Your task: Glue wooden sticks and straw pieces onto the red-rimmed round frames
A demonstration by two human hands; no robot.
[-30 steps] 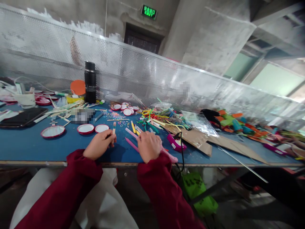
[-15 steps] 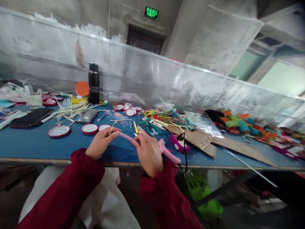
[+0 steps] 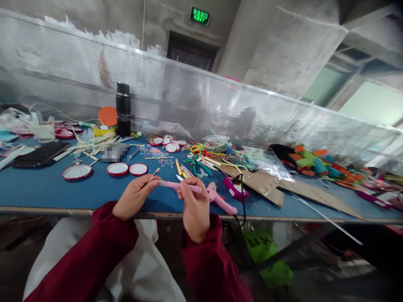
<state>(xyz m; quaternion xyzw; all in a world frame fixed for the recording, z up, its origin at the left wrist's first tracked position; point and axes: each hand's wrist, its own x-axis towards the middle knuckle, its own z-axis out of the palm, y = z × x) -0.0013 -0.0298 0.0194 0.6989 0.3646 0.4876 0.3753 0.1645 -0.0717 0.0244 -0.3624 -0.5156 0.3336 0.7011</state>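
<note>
My left hand (image 3: 134,198) is closed in a pinch on a thin wooden stick (image 3: 154,174) whose upper end points up and right. Its fingertips also meet the left end of a slim pink pen-like stick (image 3: 171,184). Closed around the other part of that pink stick is my right hand (image 3: 197,214), with the stick's right end showing past the fingers. Just right of this hand lies a pink glue gun (image 3: 222,201) on the blue table (image 3: 103,195). Round red-rimmed lids (image 3: 138,169) rest beyond my left hand.
Behind the hands are pliers (image 3: 198,170), yellow pens (image 3: 179,167) and tangled coloured cords (image 3: 226,153). A black bottle (image 3: 123,111) stands near the perforated metal screen (image 3: 189,96). To the right lie a purple tape-like item (image 3: 234,189), cardboard (image 3: 264,186) and a thin metal rod (image 3: 327,218).
My right hand has turned and shifted its hold on the pink stick, so its right end now shows. The left hand has dropped slightly, uncovering the lid behind it.
</note>
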